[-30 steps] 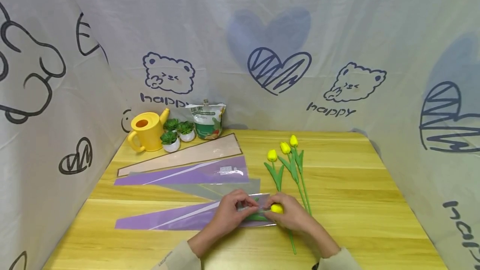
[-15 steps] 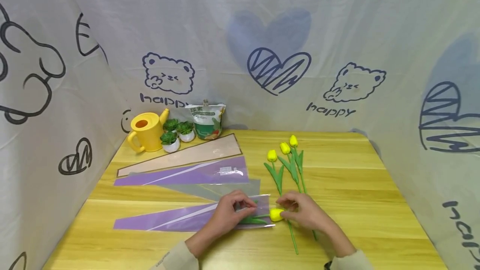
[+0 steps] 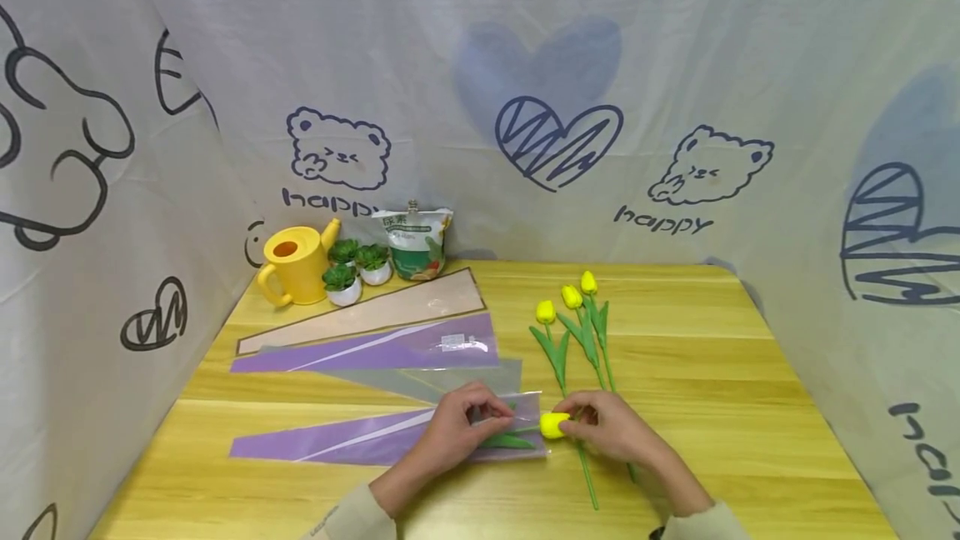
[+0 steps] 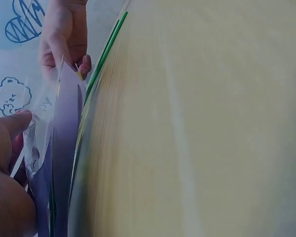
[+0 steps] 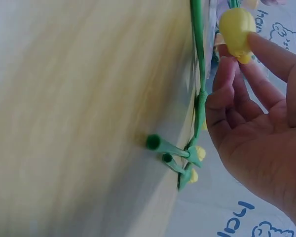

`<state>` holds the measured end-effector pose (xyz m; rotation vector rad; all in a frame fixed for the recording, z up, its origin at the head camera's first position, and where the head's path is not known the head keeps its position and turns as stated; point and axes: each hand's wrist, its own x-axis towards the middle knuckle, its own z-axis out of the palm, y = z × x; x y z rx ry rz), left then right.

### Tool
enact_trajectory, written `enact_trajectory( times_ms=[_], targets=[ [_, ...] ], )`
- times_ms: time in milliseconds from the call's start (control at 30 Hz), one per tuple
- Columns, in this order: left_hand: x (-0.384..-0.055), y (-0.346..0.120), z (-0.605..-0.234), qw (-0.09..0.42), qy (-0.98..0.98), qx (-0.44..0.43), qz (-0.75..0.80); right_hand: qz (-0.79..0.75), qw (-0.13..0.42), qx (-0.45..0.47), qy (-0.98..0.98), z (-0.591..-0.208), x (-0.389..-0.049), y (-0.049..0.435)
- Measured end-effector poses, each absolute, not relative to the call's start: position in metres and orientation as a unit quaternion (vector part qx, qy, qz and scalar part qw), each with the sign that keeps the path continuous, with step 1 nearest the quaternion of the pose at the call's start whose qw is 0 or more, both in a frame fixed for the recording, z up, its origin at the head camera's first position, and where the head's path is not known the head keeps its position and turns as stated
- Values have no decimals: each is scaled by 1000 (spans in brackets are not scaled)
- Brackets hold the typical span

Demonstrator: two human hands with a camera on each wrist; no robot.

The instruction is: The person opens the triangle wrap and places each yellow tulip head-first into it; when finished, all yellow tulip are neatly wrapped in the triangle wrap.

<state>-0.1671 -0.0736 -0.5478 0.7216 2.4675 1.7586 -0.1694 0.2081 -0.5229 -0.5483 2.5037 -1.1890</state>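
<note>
A purple-and-clear flower sleeve (image 3: 352, 437) lies on the table, its wide mouth to the right. My left hand (image 3: 468, 425) pinches the sleeve's clear upper film between thumb and finger, as the left wrist view also shows. A yellow artificial tulip (image 3: 553, 425) has its green leaves and stem inside the sleeve, with the bloom just outside the mouth. My right hand (image 3: 611, 430) pinches the tip of that bloom, which shows between thumb and fingers (image 5: 237, 29) in the right wrist view. Several more tulips (image 3: 572, 298) lie beyond, some stems passing under my right hand.
Behind the sleeve lie a grey sleeve (image 3: 420, 379), another purple sleeve (image 3: 375, 348) and a pale pink one (image 3: 375, 311). At the back left stand a yellow watering can (image 3: 296, 267), small potted succulents (image 3: 342, 283) and a clipped bag (image 3: 416, 244). A printed curtain (image 3: 480, 48) encloses the table.
My right hand has moved right from the sleeve's mouth, and its thumb and fingers have come onto the bloom's tip. My left hand has stayed nearly in place on the film.
</note>
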Motion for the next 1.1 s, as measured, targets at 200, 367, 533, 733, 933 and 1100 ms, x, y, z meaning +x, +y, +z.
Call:
enact_trajectory(
  times_ms=[200, 367, 533, 733, 933, 1100],
  targets=[
    [-163, -75, -545, 14, 788, 238, 567, -445, 158, -183, 862, -519, -166, 207],
    [-163, -73, -542, 11, 786, 241, 569, -469, 157, -176, 851, -517, -164, 202],
    [-163, -69, -539, 5, 780, 253, 572, -500, 158, -178, 832, -515, -161, 196],
    [-163, -66, -540, 8, 768, 262, 584, -517, 164, -170, 823, -515, -159, 190],
    [-163, -62, -538, 14, 770, 265, 581, -516, 154, -166, 826, -515, -159, 185],
    [-164, -59, -538, 11, 766, 270, 582, -522, 136, -152, 828, -517, -159, 181]
  ],
)
